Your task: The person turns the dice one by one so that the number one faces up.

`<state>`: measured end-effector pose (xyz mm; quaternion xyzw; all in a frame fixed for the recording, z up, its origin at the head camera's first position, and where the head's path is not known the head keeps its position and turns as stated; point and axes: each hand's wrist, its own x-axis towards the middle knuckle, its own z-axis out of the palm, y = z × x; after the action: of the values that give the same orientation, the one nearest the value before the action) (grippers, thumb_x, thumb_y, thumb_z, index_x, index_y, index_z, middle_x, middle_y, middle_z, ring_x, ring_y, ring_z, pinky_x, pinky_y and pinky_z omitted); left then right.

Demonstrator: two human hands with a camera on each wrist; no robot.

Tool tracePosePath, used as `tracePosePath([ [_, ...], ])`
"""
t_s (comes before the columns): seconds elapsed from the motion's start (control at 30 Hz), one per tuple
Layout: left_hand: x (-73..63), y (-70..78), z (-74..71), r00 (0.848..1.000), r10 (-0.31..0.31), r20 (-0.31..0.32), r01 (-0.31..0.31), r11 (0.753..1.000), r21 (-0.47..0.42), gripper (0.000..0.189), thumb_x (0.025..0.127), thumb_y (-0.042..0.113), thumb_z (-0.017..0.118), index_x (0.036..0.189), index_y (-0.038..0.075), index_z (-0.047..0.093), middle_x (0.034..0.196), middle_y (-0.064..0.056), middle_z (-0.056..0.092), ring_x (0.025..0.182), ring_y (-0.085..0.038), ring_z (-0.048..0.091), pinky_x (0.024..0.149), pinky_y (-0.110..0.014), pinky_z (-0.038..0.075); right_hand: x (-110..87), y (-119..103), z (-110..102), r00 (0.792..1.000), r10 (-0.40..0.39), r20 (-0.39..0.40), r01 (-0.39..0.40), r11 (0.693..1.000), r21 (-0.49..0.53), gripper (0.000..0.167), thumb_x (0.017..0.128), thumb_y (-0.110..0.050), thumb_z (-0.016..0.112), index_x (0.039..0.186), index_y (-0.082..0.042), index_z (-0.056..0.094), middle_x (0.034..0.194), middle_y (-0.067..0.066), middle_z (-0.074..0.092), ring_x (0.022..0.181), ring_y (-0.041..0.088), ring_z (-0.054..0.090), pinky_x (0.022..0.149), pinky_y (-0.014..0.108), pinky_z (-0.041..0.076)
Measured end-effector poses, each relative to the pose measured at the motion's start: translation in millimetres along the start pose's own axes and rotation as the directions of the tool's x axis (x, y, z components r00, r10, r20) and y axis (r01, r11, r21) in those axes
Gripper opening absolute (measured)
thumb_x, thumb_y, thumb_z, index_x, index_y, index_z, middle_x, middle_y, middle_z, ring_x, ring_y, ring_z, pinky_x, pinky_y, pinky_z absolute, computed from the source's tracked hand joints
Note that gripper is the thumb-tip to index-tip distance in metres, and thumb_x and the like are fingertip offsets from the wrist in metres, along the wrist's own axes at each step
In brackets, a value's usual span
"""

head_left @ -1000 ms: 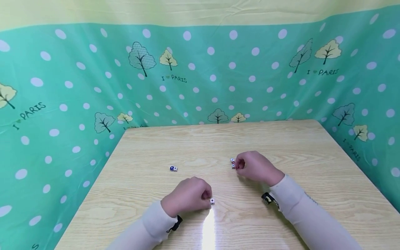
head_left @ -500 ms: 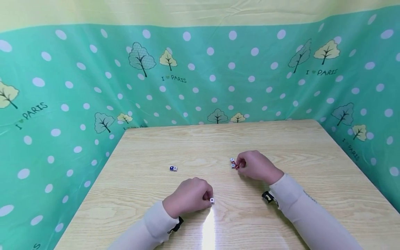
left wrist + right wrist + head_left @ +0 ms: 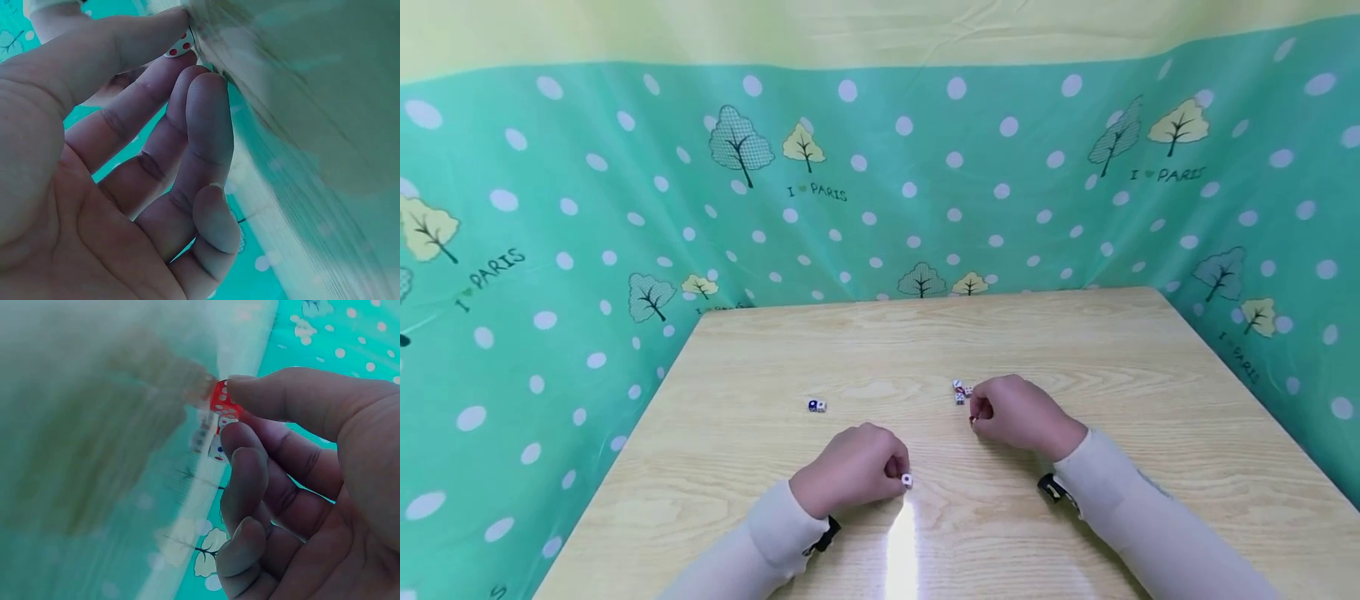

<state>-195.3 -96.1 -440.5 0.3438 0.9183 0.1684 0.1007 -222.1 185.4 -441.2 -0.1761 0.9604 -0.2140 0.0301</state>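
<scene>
My left hand (image 3: 856, 468) pinches a white die (image 3: 907, 481) between thumb and forefinger at the front middle of the table. In the left wrist view that white die shows red dots. Further right, my right hand (image 3: 1018, 412) pinches a red die (image 3: 223, 400) with white dots, mostly covered by the fingertips in the head view. Just left of the right fingers sits a small group of dice, with a white die (image 3: 959, 400) at its front and a little red among them. Off to the left, a blue die (image 3: 812, 406) stands touching a white die (image 3: 822, 407).
The light wood-grain table (image 3: 760, 350) is bounded at the back and sides by a green curtain (image 3: 880, 192) with dots and trees. A bright reflection (image 3: 901, 550) lies on the tabletop near its front. Each wrist wears a dark band.
My right hand has drawn slightly towards me with the red die, away from the group, so another white die there shows. My left hand has hardly moved with its white die.
</scene>
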Motion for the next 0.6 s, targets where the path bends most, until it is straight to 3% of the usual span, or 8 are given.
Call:
tracePosePath([
  [0.37, 1.2, -24.6, -9.0, 0.999, -0.039, -0.021, 0.038, 0.998, -0.043, 0.015, 0.082, 0.022, 0.082, 0.074, 0.030, 0.071, 0.067, 0.019, 0.060, 0.063, 0.000, 0.053, 0.060, -0.023, 0.045, -34.2, -13.1, 8.3, 0.996, -0.088, 0.026, 0.088, 0.996, 0.007, 0.018, 0.084, -0.014, 0.078, 0.078, -0.027, 0.067, 0.069, -0.019, 0.058, 0.062, -0.001, 0.051, 0.061, 0.022, 0.046],
  [0.6, 2.4, -26.4, -7.7, 0.999, -0.027, -0.022, 0.025, 0.997, -0.072, 0.010, 0.081, 0.021, 0.081, 0.081, 0.026, 0.072, 0.068, 0.017, 0.059, 0.062, -0.001, 0.051, 0.059, -0.023, 0.044, -39.9, -16.7, 11.0, 0.990, -0.136, 0.038, 0.135, 0.990, 0.040, 0.019, 0.082, -0.013, 0.080, 0.078, -0.026, 0.066, 0.069, -0.018, 0.057, 0.063, -0.001, 0.050, 0.061, 0.022, 0.046],
])
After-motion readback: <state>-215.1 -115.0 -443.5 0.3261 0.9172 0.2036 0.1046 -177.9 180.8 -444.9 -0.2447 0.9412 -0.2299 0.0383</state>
